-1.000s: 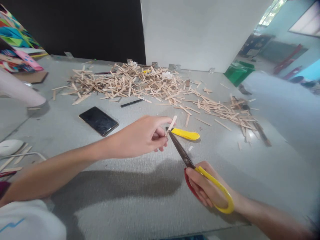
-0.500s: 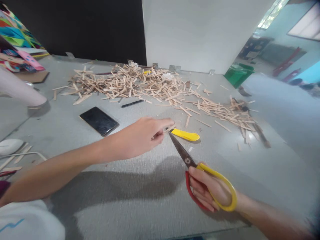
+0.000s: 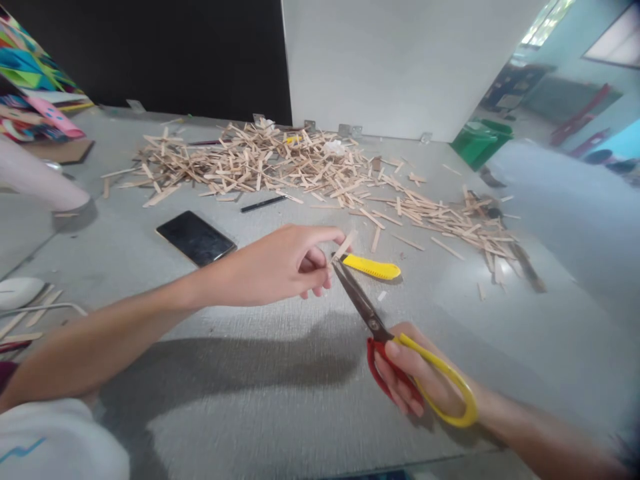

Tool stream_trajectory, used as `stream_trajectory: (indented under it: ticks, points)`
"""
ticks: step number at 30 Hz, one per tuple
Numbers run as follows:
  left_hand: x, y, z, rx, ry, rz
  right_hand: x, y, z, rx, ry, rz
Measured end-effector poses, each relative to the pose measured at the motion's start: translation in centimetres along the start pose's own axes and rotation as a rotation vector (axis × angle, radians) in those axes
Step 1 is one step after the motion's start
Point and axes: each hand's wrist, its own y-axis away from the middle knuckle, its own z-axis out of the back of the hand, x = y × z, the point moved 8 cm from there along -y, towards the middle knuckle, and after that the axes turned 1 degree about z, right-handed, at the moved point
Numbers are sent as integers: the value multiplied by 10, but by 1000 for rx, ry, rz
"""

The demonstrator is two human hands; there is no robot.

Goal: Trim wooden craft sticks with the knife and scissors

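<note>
My left hand [image 3: 287, 263] is closed on a short wooden stick [image 3: 345, 244], pinched between thumb and fingers above the table. In my right hand [image 3: 425, 373] is a pair of scissors [image 3: 373, 323] with one red and one yellow handle. The dark blades lie nearly together, their tips close to my left fingertips and the stick's lower end; whether they touch it I cannot make out. Just behind the blades lies a yellow utility knife [image 3: 373, 267] on the grey table [image 3: 280, 407].
A heap of wooden sticks [image 3: 250, 163] spreads across the back and right. A phone [image 3: 196, 238] and a black pen [image 3: 263, 204] lie behind my left arm. At the left are a white mouse [image 3: 20, 292] and a pale cylinder [image 3: 43, 175]. A black-and-white panel [image 3: 370, 67] stands behind.
The stick in my left hand has turned more upright, and those fingers have lifted and curled. My right hand has shifted slightly left, and the scissor handles have rotated a little.
</note>
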Motion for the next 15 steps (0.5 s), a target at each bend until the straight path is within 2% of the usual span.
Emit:
stream_trajectory:
  ticks: [4, 15]
  points:
    - [-1, 1, 1, -2, -27, 6, -2, -1, 3, -30, 15, -58]
    - [-3, 3, 11, -45, -155, -4, -3, -2, 5, -36, 64, -55]
